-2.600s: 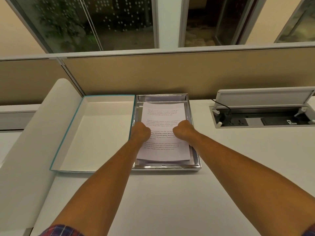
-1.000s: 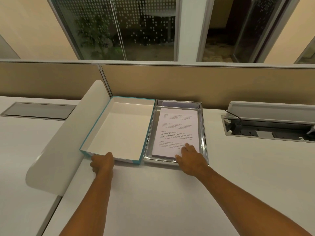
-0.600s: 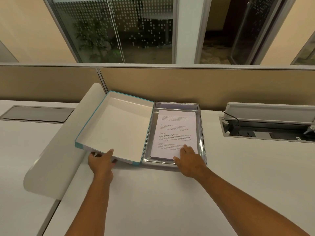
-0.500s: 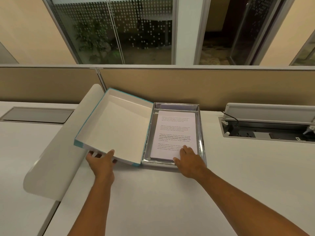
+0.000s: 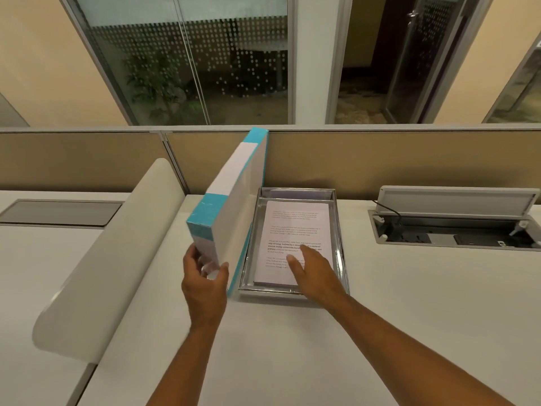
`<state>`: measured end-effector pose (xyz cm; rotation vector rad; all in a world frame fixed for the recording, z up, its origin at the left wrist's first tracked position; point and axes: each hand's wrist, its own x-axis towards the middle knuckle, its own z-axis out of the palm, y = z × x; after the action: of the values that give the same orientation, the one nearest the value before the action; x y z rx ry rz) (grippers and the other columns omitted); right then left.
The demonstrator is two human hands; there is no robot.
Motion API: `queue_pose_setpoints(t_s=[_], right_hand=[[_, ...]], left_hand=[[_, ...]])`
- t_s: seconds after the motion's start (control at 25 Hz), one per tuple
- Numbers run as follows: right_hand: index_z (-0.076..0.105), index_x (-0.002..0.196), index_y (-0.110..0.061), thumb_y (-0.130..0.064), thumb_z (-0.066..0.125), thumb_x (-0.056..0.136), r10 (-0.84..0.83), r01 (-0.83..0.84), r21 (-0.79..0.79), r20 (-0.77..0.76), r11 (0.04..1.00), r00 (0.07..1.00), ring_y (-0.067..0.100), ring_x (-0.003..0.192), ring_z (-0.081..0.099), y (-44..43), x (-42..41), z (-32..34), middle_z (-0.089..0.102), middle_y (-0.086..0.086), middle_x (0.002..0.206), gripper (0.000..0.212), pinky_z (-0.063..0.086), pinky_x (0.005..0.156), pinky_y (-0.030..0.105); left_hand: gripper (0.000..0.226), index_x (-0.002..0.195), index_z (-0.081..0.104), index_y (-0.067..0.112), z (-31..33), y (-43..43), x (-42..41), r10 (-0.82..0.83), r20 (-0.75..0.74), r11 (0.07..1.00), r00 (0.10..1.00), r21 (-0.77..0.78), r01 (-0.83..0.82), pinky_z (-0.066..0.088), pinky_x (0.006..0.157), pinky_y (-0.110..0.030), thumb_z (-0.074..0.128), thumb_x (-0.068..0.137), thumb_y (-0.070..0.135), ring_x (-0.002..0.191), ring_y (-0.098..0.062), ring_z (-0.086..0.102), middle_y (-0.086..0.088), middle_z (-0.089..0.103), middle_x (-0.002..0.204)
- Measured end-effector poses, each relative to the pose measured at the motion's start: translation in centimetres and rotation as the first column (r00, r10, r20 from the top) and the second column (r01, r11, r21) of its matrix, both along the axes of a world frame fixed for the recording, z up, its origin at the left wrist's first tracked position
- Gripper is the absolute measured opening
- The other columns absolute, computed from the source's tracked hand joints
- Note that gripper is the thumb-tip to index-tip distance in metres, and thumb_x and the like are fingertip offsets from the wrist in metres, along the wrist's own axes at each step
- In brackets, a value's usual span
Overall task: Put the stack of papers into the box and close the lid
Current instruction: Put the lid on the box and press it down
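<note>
A stack of printed white papers (image 5: 292, 230) lies inside the shiny silver box (image 5: 341, 253) on the desk. The teal-edged white lid (image 5: 234, 200) stands nearly upright along the box's left side, hinged there, its outer face turned left. My left hand (image 5: 205, 276) grips the lid's near corner, thumb on the inner side. My right hand (image 5: 310, 268) rests flat with spread fingers on the near part of the papers.
A curved white divider panel (image 5: 111, 253) rises to the left of the lid. An open cable hatch (image 5: 453, 230) with sockets and a black cord sits at the right. A beige partition wall (image 5: 380, 159) runs behind the box.
My left hand has swung the lid up from lying flat on the desk to almost vertical. My right hand slid forward from the box's near edge onto the papers.
</note>
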<state>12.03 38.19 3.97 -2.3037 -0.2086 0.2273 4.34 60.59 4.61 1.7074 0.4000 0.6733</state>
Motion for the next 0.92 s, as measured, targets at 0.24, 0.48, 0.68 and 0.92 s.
queue_pose_setpoints(t_s=[0.24,0.48,0.68,0.92], right_hand=[[0.05,0.143,-0.028,-0.064,0.04,0.101,-0.19,0.287,0.539,-0.23,0.792,0.954,0.02,0.106,0.07,1.0,1.3,7.1,0.063,-0.001,0.139,0.056,0.062,0.087,0.038],[0.059,0.109,-0.042,-0.081,0.057,0.079,-0.287,0.404,0.576,-0.287,0.711,0.914,0.016,0.098,0.075,-1.4,2.3,8.3,0.072,-0.009,0.111,0.049,0.067,0.08,0.042],[0.051,0.115,-0.027,-0.046,0.074,0.09,-0.407,0.52,0.311,-0.362,0.796,0.839,0.021,0.096,0.068,-4.0,2.5,4.2,0.062,-0.002,0.112,0.039,0.065,0.084,0.044],[0.05,0.125,-0.028,-0.03,0.068,0.098,-0.392,0.622,0.382,-0.528,0.683,0.754,0.023,0.101,0.068,-6.1,2.5,1.7,0.062,0.0,0.115,0.033,0.063,0.072,0.036]], left_hand=[[0.073,0.139,0.038,0.061,-0.2,-5.2,-0.2,-0.151,-0.038,0.965,0.988,0.21,0.156,0.057,0.09,-0.008,0.075,0.096,0.014,0.129,0.014,0.052,0.046,0.05,0.13],[0.068,0.145,0.049,0.018,-3.1,-7.5,0.7,-0.11,-0.029,0.633,0.994,0.768,0.093,0.051,0.109,-0.066,0.082,0.086,0.011,0.135,-0.03,0.065,-0.011,0.068,0.142],[0.085,0.149,0.051,0.024,-4.0,-8.1,0.8,-0.227,-0.263,0.4,0.938,0.853,0.336,0.046,0.115,-0.066,0.094,0.076,0.018,0.144,-0.035,0.057,-0.008,0.06,0.154],[0.067,0.148,0.053,0.017,-3.7,-3.9,1.4,-0.076,-0.342,0.925,0.937,0.326,0.194,0.052,0.107,-0.039,0.059,0.097,0.061,0.136,-0.027,0.061,-0.007,0.06,0.15]])
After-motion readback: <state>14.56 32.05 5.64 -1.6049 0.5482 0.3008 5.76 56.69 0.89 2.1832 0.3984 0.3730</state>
